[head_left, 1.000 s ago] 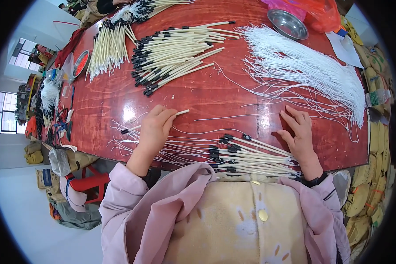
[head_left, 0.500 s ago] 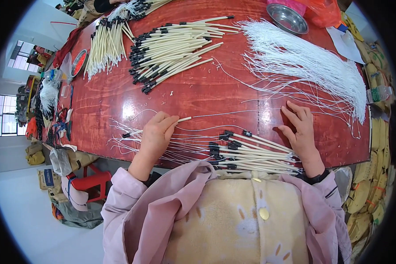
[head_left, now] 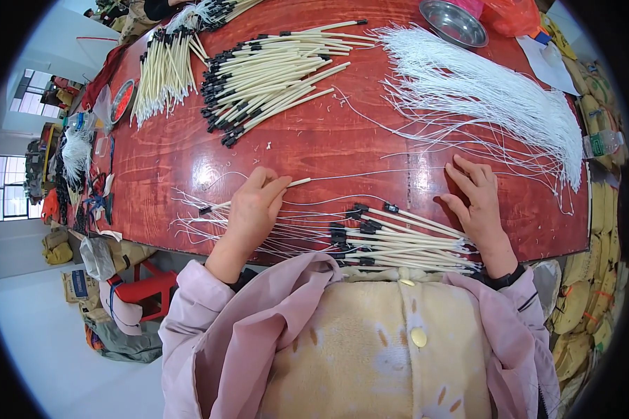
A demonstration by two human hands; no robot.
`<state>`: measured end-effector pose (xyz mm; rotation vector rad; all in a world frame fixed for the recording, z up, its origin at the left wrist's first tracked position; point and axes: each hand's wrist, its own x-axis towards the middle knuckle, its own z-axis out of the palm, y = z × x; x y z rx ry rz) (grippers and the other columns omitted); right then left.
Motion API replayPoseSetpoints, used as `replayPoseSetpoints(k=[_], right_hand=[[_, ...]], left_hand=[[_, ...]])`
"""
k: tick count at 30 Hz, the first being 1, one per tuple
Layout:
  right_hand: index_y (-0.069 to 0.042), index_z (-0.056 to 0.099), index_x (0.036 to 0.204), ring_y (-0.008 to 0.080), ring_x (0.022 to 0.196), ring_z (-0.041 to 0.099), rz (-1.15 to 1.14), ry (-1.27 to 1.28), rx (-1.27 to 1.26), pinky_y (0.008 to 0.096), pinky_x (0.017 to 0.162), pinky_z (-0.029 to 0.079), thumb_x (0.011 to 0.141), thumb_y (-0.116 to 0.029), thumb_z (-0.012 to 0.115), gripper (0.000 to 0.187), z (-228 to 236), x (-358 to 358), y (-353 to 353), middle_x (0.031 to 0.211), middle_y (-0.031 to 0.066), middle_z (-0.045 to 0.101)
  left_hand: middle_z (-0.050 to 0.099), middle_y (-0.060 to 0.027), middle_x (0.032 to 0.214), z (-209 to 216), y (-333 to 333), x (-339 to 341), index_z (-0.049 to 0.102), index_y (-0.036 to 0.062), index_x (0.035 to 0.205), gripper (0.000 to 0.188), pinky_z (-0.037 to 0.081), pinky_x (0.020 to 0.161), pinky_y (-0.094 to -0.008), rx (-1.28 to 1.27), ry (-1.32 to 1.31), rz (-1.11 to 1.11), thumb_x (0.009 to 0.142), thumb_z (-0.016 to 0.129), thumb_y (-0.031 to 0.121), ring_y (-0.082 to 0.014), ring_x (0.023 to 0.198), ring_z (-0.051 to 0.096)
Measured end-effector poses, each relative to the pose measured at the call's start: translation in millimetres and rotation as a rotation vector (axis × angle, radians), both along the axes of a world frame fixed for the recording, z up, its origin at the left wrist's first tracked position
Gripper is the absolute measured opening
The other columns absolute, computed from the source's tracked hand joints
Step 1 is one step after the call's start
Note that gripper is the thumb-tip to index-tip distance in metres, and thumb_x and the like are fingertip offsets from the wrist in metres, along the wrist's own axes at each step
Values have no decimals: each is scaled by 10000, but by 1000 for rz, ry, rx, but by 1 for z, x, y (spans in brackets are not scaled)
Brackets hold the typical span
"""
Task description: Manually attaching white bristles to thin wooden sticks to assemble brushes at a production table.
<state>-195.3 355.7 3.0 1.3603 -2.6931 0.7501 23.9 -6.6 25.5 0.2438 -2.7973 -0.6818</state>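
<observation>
My left hand (head_left: 253,209) is closed round a thin cream stick (head_left: 300,182), which lies tilted across the fingers with a black cap showing at its left end. From the stick's right end a white string (head_left: 370,173) runs over the table toward my right hand (head_left: 476,199). That hand is open, thumb and fingers spread, its fingertips near the string; whether they press on it I cannot tell. Between my hands and close to my body lies a row of black-capped cream sticks (head_left: 416,243), with loose white strings (head_left: 293,227) trailing left beneath my left hand.
The red table (head_left: 314,146) carries a large pile of capped sticks (head_left: 272,73), another bunch (head_left: 164,73) and a long bundle of white strings (head_left: 482,98). A metal bowl (head_left: 454,24) sits at the far right. Sacks (head_left: 594,258) stand beyond the right edge.
The stick and my left hand have shifted slightly right. My right hand is nearly still. The far piles sit slightly differently in view.
</observation>
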Motion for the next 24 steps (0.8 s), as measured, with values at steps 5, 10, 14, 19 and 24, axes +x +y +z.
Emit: replayPoseSetpoints(k=[5, 10, 14, 19, 24], right_hand=[[-31, 622, 1383, 345, 1250, 514, 111, -20, 58, 457, 1094, 380, 837, -266, 771, 613, 6, 4, -9, 1474, 119, 572], [-20, 580, 1415, 364, 1277, 486, 253, -7, -35, 476, 1109, 361, 866, -344, 745, 659, 3, 23, -38, 1505, 129, 537], [-42, 600, 1395, 358, 1257, 501, 212, 1, -90, 482, 1098, 367, 884, -342, 738, 609, 2, 11, -33, 1483, 131, 540], [-61, 630, 1348, 332, 1208, 531, 141, 7, -34, 468, 1054, 389, 895, -317, 737, 531, 3, -3, -21, 1398, 112, 588], [-75, 689, 1170, 292, 1092, 569, 262, 110, -121, 442, 966, 416, 851, -186, 757, 345, 4, 1, -56, 1205, 61, 651]], left_hand=[[634, -128, 972, -17, 31, -60, 720, 72, 1102, 281, 545, 769, -444, -168, -30, -247, 837, 639, 24, -339, 923, 660], [580, -100, 913, -23, 103, -118, 672, 66, 1043, 228, 514, 781, -451, -187, 34, -479, 828, 647, 134, -316, 928, 637], [604, -100, 1024, 2, 112, -104, 651, 67, 1083, 268, 491, 861, -471, -216, -13, -459, 827, 677, 144, -336, 1014, 621], [600, -102, 1208, 20, 48, -58, 644, 99, 1127, 339, 450, 886, -464, -320, 64, 17, 846, 767, 241, -296, 1207, 537], [679, -121, 955, 1, -2, -29, 693, 60, 1007, 210, 483, 803, -493, -233, -158, 141, 857, 768, 186, -350, 968, 656]])
